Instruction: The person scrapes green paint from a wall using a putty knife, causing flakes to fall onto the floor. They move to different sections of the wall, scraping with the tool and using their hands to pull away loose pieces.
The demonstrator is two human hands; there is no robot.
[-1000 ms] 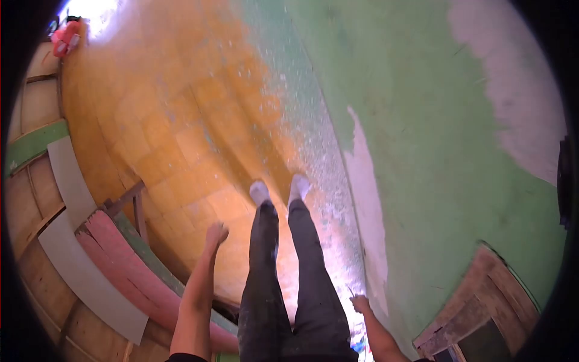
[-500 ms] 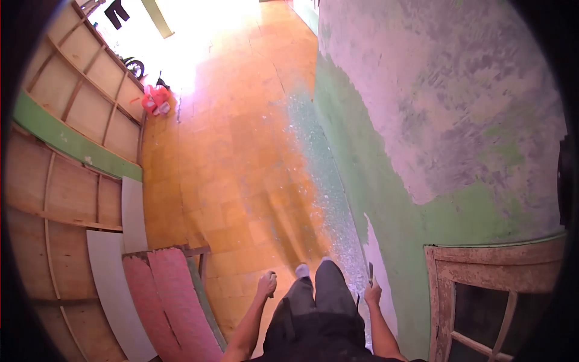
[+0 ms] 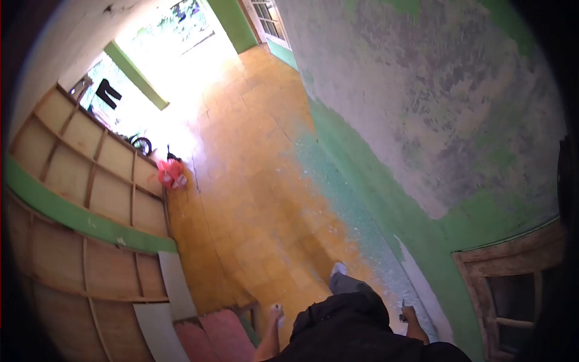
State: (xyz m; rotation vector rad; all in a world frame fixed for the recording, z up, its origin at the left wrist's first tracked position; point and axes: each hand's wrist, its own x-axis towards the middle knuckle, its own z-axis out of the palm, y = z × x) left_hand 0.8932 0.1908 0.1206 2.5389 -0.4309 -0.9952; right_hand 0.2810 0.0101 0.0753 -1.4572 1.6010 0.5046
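My right hand is closed around a scraper, its narrow blade pointing forward. It hangs low beside the wall, apart from it. This wall is green below, with a bare grey-white patch above where the paint is gone. Curled fingers show on my left hand, which hangs on the other side of my body near a pink bench-like panel. Whatever it grips, if anything, is too small and blurred to name. One foot is forward on the floor.
Pale paint flakes and dust lie along the wall's foot on the orange tiled floor. A wooden-framed partition runs along the left. A red plastic bag sits beside it. A wooden window frame is at right.
My view has tilted up and turned, showing more of the bright doorway ahead. I have stepped forward; both hands now appear lower and further right in view.
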